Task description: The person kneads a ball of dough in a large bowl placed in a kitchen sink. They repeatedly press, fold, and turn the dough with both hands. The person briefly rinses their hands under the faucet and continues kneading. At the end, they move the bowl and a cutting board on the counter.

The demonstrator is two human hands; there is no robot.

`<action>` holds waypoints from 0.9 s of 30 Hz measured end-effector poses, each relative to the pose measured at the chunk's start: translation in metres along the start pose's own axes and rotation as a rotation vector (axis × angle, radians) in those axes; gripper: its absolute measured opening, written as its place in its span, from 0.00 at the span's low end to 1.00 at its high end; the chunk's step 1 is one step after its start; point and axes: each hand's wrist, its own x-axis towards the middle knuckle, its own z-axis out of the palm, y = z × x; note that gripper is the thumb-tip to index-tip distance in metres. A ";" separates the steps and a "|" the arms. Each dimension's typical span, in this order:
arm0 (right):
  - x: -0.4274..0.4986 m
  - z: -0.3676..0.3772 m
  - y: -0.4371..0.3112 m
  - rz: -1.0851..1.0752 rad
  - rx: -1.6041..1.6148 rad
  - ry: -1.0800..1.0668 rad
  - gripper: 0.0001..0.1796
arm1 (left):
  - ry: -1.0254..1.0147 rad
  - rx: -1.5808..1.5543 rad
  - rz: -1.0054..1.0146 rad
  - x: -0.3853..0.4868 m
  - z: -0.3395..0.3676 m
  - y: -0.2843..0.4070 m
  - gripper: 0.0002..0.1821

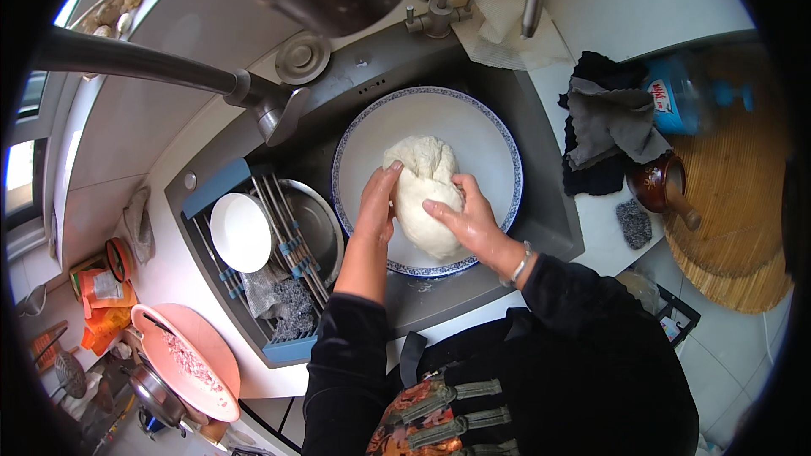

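Note:
A large lump of pale dough (426, 228) is held between my two hands over a wide white basin (481, 139) with a blue patterned rim. Fingers of my left hand (379, 199) press along the dough's left side. My right hand (472, 215) grips its right side, the thumb lying across the top. A fold runs across the dough, and its upper part looks rougher than the smooth lower part. Whether the underside touches the basin is hidden. The basin sits inside a dark grey sink (538, 215).
Left in the sink, a blue-ended drying rack (291, 349) holds a white bowl (242, 232) and cloths. A faucet (266, 107) reaches in from the upper left. Rags (608, 120), a brown pot (652, 180) and a wooden board (728, 202) lie right; a pink basin (215, 342) stands lower left.

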 end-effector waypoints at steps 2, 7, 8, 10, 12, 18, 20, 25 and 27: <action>0.015 -0.006 -0.004 0.089 -0.091 -0.130 0.38 | 0.168 0.093 -0.022 0.010 0.001 -0.002 0.48; 0.014 -0.025 -0.013 -0.284 -1.053 -0.002 0.35 | 0.253 0.974 0.464 -0.024 -0.004 -0.028 0.32; 0.013 -0.027 -0.014 -0.509 -0.972 0.153 0.25 | 0.191 1.052 0.451 -0.038 -0.001 -0.034 0.28; 0.011 -0.027 -0.010 -0.341 -0.726 -0.004 0.18 | 0.109 1.129 0.408 -0.055 0.011 -0.045 0.21; 0.020 -0.022 0.000 -0.290 -0.422 -0.131 0.13 | 0.058 1.110 0.451 -0.059 0.020 -0.053 0.19; 0.075 -0.011 0.054 -0.275 -0.507 -0.172 0.11 | 0.050 1.336 0.447 -0.032 0.029 -0.063 0.15; 0.087 -0.017 0.058 -0.271 -0.427 -0.231 0.10 | 0.073 1.418 0.435 -0.025 0.034 -0.063 0.15; 0.083 -0.030 0.027 -0.209 -0.681 -0.403 0.11 | 0.040 1.482 0.432 -0.046 0.039 -0.054 0.17; 0.071 -0.027 0.017 -0.551 -0.858 -0.123 0.12 | -0.048 1.468 0.419 -0.068 0.035 -0.056 0.18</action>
